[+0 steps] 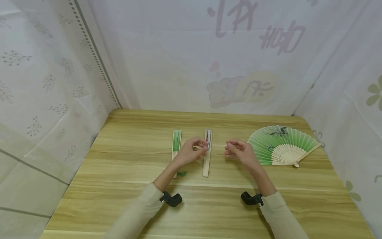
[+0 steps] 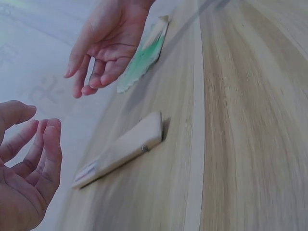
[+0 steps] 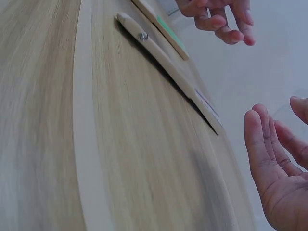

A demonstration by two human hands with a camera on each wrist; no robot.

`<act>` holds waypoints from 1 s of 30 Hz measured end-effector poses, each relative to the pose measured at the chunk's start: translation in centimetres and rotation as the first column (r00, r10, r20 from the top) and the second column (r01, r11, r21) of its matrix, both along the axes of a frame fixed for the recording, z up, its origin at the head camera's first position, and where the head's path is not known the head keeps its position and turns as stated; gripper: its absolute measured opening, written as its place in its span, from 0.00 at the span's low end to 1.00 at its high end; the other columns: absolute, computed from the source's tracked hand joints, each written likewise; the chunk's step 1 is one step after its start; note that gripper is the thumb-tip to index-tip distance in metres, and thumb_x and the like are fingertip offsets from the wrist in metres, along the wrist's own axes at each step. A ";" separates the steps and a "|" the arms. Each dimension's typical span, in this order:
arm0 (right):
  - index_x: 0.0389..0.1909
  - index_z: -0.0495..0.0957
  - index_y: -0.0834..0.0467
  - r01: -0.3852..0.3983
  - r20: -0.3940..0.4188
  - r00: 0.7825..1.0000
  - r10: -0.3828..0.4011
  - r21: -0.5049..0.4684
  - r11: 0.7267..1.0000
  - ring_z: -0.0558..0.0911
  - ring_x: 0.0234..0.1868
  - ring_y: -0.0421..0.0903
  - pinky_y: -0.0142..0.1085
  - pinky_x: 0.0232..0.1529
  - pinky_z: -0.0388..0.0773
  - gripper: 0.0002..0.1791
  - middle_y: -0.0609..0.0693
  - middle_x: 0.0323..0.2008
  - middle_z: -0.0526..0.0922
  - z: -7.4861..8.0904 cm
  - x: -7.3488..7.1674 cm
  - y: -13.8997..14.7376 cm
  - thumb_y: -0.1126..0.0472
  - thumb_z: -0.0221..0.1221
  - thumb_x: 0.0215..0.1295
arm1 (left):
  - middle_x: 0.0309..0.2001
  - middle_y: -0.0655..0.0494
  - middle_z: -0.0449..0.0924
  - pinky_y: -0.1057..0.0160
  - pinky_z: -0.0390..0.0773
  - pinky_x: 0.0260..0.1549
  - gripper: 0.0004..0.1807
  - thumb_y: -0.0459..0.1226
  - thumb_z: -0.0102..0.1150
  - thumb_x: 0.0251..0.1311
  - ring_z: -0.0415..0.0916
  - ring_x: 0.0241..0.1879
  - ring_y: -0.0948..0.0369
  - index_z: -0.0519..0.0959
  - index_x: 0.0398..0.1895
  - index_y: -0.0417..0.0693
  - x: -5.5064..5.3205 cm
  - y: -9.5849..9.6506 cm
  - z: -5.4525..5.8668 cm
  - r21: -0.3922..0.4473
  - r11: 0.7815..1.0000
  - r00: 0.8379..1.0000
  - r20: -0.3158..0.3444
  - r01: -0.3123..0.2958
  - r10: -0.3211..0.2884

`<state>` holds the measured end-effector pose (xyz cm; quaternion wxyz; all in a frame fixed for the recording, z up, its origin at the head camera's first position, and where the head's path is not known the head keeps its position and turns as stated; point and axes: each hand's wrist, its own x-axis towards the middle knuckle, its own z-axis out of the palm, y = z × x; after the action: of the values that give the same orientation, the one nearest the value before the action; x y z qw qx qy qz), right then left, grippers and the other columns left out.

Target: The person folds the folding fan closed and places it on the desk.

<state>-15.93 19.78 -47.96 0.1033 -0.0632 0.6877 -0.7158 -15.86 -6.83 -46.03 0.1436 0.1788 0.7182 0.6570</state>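
Two folded hand fans lie on the table: a green one at the left, partly hidden by the left forearm, with a green tassel at its lower end, and a white-and-grey one nearer the middle. My left hand hovers above and between them, fingers loosely bent, holding nothing. Over the table to the right of the white-and-grey fan hangs my right hand, also holding nothing, its fingers relaxed. Beside it lies an open green fan with a dark printed branch and pale ribs. In the left wrist view both palms show bare.
The wooden table has cloth hangings behind it and at both sides. A black wrist camera mount sits on the left sleeve, and a similar mount on the right.
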 end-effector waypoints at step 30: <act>0.63 0.66 0.79 -0.011 -0.025 1.000 0.013 0.091 0.996 0.84 0.47 0.64 0.53 0.49 0.80 0.28 0.78 0.51 0.75 0.7 1.3 5.4 0.58 0.57 0.78 | 0.42 0.49 0.83 0.40 0.84 0.33 0.17 0.33 0.62 0.70 0.83 0.40 0.37 0.76 0.57 0.31 0.4 6.1 -0.1 -0.014 0.995 0.995 0.014 0.099 -0.099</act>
<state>-14.64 25.18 -47.30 0.1014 -0.0718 0.7203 -0.6825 -15.48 -0.69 -46.08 0.1819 0.2087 0.7125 0.6448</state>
